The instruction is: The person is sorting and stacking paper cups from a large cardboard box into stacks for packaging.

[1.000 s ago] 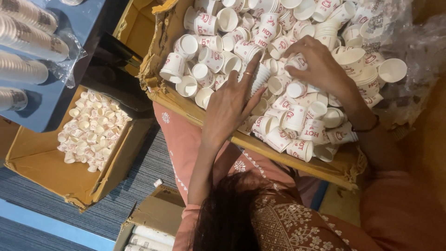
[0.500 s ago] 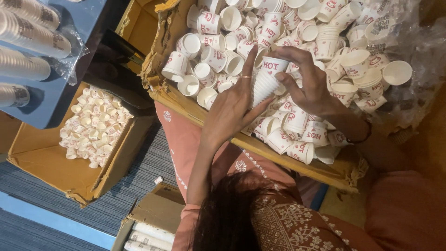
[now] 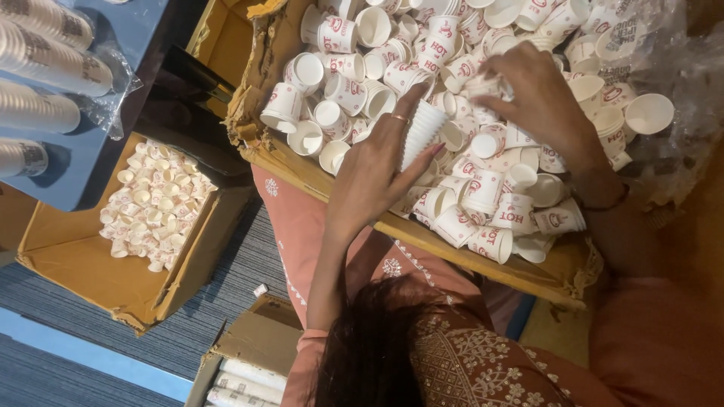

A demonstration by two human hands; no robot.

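Kneeling over a torn cardboard box [image 3: 317, 169] heaped with white paper cups [image 3: 483, 188], far too many for counting, most carrying red print, lying on their sides or mouth up. Reaching in with two hands. Left hand [image 3: 377, 162] stretching up from the lower middle, wrist bent back, fingers spread, a ring showing on one finger, thumb and fingers closing round a short white stack [image 3: 418, 134] of nested cups, ribbed side facing out, standing tilted just above the heap near the box's middle. Right hand [image 3: 539, 94] coming in from the right, palm down, a dark band at the wrist, fingertips curling onto a cup [image 3: 483, 84] at the top of the pile, just beyond the stack; pinching or merely touching, cannot tell. Clear plastic wrap [image 3: 664, 68] bunching along the box's right side with a few more cups resting on it. Lying to the left on the striped blue floor [image 3: 226, 301], a second open box [image 3: 98, 271], holding a smaller batch of little white cups [image 3: 154, 207], again beyond counting. Showing at the top left, a blue counter [image 3: 128, 83] carrying four long bagged sleeves [image 3: 45, 64] of stacked cups. Sitting at the bottom edge, a third box [image 3: 249, 339] with three paper-wrapped rolls [image 3: 241, 384] showing.
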